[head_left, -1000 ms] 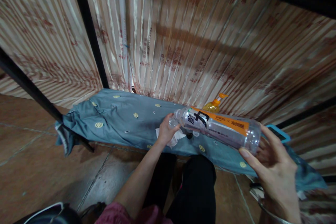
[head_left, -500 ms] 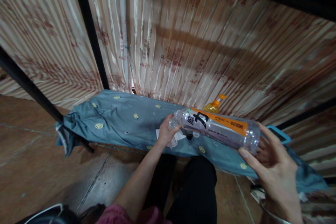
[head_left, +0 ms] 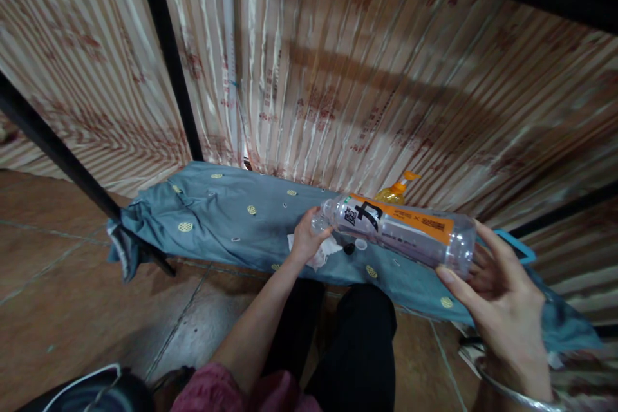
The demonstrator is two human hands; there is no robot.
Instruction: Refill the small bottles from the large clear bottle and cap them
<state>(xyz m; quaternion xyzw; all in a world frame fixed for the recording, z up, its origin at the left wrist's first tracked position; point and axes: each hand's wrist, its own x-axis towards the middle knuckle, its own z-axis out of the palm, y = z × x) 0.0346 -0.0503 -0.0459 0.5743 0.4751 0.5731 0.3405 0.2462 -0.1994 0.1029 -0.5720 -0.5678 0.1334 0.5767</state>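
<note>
In the head view, a clear plastic drink bottle (head_left: 400,228) with an orange and grey label lies nearly level, its neck to the left. My right hand (head_left: 502,296) is closed around its base end. At its mouth is a small clear bottle or cup (head_left: 319,223), with the fingers of my left hand (head_left: 306,241) closed around it. The two mouths meet or nearly meet; I cannot tell whether liquid passes between them. Below, a crumpled white tissue (head_left: 329,252) lies on the cloth, beside a small black cap (head_left: 349,248) and a clear round cap (head_left: 360,244).
A blue-grey cloth with pineapple prints (head_left: 261,238) covers the narrow bench. Behind the drink bottle stands a yellow pump bottle (head_left: 393,193). A blue-edged flat object (head_left: 515,246) is at the right. Black poles (head_left: 168,51) and a striped curtain (head_left: 328,77) border the space.
Both hands keep their hold on the drink bottle and the small clear container, with hardly any motion. The view has shifted slightly.
</note>
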